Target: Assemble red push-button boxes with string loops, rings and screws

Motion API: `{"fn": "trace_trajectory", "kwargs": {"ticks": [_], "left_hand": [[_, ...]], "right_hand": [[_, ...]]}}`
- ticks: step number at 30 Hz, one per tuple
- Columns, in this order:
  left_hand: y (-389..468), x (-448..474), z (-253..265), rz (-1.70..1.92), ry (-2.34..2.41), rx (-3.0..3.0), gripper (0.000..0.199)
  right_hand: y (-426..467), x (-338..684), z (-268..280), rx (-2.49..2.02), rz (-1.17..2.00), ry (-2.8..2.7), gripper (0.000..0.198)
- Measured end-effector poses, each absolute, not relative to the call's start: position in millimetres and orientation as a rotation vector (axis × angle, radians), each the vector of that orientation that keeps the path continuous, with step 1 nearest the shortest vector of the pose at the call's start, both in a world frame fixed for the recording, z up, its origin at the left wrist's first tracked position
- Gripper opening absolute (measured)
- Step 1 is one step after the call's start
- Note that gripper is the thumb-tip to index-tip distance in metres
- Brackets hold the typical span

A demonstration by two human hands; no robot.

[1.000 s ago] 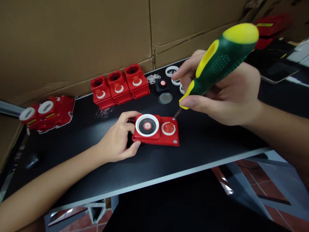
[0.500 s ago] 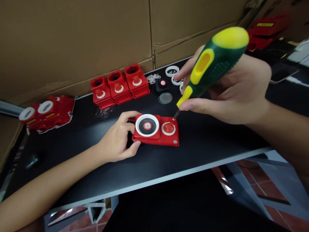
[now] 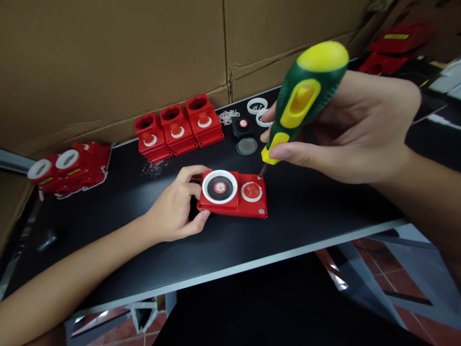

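A red box with a white ring around a black disc and a small red dome lies flat on the black table. My left hand grips its left end, thumb at the near edge and fingers at the far edge. In my right hand is a green and yellow screwdriver, tilted with its handle up and to the right. Its tip meets a screw at the box's far right corner. Another screw sits in the near right corner.
Three red housings stand in a row at the back, by a cardboard wall. More red housings are stacked at the left. White rings, a clear disc and a black square part lie behind the box.
The screwdriver's handle has turned and swung left, more upright, with my right hand rotating around it. The tip stays on the same screw. My left hand and the box have not moved.
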State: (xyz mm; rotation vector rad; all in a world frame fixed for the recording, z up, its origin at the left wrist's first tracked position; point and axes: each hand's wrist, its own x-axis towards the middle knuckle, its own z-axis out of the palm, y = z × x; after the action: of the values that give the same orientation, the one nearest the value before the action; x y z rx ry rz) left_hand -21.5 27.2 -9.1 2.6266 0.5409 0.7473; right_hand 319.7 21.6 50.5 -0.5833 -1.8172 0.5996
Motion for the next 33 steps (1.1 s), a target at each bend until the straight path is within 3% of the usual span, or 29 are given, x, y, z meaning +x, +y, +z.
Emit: {"fn": "trace_trajectory", "kwargs": {"ticks": [9, 16, 22, 33], "left_hand": [[27.0, -20.4, -8.4, 0.744, 0.535, 2.646, 0.021], [26.7, -20.0, -4.5, 0.733, 0.523, 2.655, 0.02], [25.8, -21.5, -2.0, 0.689, 0.558, 2.685, 0.021], [24.5, -20.7, -4.7, 0.707, 0.572, 2.685, 0.023]], "right_hand": [[15.0, 318.0, 51.7, -0.639, 0.751, -1.739, 0.041], [15.8, 317.9, 53.2, -0.639, 0.682, -1.803, 0.032], [16.6, 318.0, 59.1, -0.785, 0.72, -1.83, 0.044], [5.6, 306.9, 64.7, -0.866, 0.734, -1.644, 0.048]]}}
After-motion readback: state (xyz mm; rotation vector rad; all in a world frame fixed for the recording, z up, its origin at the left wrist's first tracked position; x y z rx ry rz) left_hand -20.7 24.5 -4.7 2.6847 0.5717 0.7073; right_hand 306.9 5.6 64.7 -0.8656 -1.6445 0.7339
